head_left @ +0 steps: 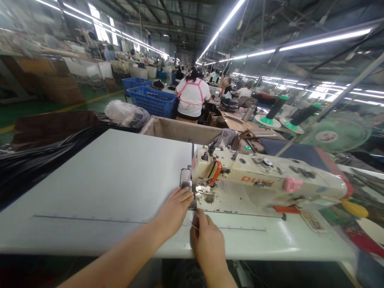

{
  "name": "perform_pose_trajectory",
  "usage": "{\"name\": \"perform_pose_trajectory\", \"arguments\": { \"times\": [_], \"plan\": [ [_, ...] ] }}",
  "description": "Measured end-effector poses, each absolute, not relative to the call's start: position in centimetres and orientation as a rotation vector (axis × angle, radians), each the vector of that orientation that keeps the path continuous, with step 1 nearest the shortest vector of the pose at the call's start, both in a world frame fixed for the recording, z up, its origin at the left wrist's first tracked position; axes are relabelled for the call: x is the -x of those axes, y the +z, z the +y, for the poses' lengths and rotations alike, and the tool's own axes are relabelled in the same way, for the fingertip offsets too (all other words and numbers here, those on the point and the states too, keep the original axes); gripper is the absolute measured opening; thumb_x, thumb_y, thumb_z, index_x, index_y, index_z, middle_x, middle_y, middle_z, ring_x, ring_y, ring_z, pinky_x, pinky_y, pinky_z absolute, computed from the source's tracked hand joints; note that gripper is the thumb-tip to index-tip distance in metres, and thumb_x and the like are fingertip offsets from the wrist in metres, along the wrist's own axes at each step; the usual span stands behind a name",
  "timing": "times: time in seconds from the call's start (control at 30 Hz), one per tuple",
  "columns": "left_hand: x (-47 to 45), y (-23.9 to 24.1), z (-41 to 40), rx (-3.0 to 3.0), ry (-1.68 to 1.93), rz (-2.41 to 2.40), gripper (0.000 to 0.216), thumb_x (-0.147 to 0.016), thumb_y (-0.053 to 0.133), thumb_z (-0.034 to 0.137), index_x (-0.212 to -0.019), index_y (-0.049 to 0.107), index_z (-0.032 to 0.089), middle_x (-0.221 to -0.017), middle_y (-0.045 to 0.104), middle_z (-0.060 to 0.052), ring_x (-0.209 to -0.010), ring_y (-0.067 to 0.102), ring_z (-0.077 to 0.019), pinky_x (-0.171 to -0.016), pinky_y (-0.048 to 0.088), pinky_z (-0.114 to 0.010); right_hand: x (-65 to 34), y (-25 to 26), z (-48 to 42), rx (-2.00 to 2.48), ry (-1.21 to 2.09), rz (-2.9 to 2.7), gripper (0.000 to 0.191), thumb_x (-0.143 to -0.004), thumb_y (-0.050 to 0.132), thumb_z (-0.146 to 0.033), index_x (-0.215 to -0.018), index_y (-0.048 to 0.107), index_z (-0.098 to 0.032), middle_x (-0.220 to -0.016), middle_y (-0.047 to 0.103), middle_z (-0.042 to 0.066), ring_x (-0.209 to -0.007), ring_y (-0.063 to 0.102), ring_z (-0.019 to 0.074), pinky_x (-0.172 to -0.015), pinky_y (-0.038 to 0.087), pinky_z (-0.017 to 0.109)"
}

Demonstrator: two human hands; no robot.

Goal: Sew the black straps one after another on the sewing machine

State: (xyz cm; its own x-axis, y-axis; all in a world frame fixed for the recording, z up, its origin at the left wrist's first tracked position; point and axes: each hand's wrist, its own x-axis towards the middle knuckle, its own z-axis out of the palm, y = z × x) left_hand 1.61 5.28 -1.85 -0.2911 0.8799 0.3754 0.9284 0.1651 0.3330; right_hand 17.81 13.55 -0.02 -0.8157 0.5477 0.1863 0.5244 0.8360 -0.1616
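A cream sewing machine with orange lettering stands on the pale table. A narrow dark strip runs along the left side of its base, by the needle area, toward the table's front edge. My left hand lies flat with fingers stretched out over the strip, fingertips beside the needle area. Closer to the front edge, my right hand is closed, thumb and fingers pinching the strip's near end. A thin pale thread or wire shows by the right thumb. The strip's exact material cannot be made out.
A ruler line marks the pale tabletop. Long black strips hang over its left side. Behind stand a beige bin, blue crates and a seated person in white. Thread cones and a fan are at right.
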Motion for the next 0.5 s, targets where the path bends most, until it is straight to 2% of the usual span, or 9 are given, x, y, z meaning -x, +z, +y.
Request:
{"name": "perform_pose_trajectory", "arguments": {
  "times": [0.1,0.2,0.5],
  "plan": [
    [-1.7,-2.2,5.4,1.786,-0.744,-2.293,0.044,-0.1,0.044,0.012,-0.141,0.059,0.018,-0.15,0.061,-0.006,-0.148,0.047,-0.0225,-0.125,0.034,-0.044,-18.3,-0.3,13.5,0.707,0.175,-2.718,0.043,-0.081,0.061,-0.005,-0.122,0.063,-0.018,-0.093,0.073,0.005,-0.075,0.07,0.0193,-0.064,0.046,0.027],
    [-1.8,-2.2,5.7,1.752,-0.729,-2.333,0.041,-0.103,0.043,0.015,-0.141,0.059,0.019,-0.15,0.061,-0.006,-0.148,0.047,-0.0227,-0.125,0.033,-0.046,-18.6,-0.3,13.5,0.631,0.188,-2.664,0.035,-0.082,0.058,-0.005,-0.114,0.063,-0.018,-0.084,0.067,0.002,-0.07,0.065,0.0176,-0.061,0.041,0.027],
    [-2.0,-0.8,5.8,1.714,-0.702,-2.52,0.045,-0.104,0.043,0.025,-0.148,0.052,0.025,-0.155,0.055,-0.007,-0.155,0.036,-0.0276,-0.129,0.024,-0.056,-18.9,-0.4,13.3,0.559,0.184,-2.633,0.033,-0.084,0.055,-0.005,-0.114,0.06,-0.019,-0.083,0.062,0.001,-0.069,0.059,0.0168,-0.062,0.036,0.028]
  ]
}}
